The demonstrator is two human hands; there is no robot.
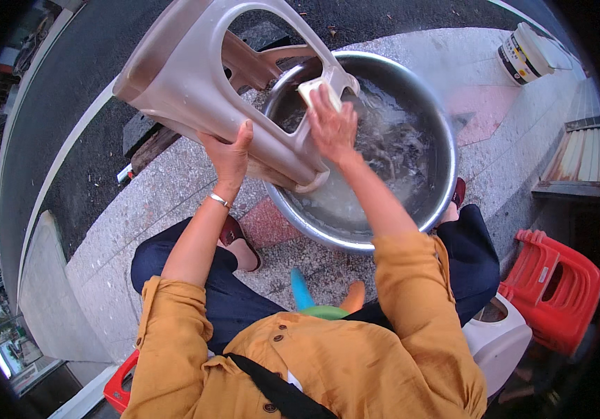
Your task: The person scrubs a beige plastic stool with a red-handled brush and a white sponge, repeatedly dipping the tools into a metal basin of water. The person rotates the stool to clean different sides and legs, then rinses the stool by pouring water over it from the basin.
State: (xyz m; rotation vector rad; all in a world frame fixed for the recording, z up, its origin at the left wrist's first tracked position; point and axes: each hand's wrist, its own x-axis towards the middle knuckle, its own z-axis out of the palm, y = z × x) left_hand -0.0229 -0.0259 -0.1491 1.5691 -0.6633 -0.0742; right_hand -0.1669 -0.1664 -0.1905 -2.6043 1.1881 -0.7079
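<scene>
A beige plastic stool (184, 68) is tilted on its side, its leg ends over a large round metal basin (449, 152). My left hand (229, 154) grips the stool's side, thumb on top of a leg. With my right hand (331, 123) I press a pale sponge or cloth pad (320, 93) against the crossbar between two legs. Cloudy, rippling water (389, 152) fills part of the basin. The stool's seat points away to the upper left. My left fingertips are hidden behind the plastic.
Stacked red plastic stools (554, 288) stand at the right, beside a whitish stool (499, 340). A white bucket (525, 55) bearing writing is at the far right. Between my legs is a small stool with blue (302, 288) and orange legs. Another red stool (121, 385) is at the lower left.
</scene>
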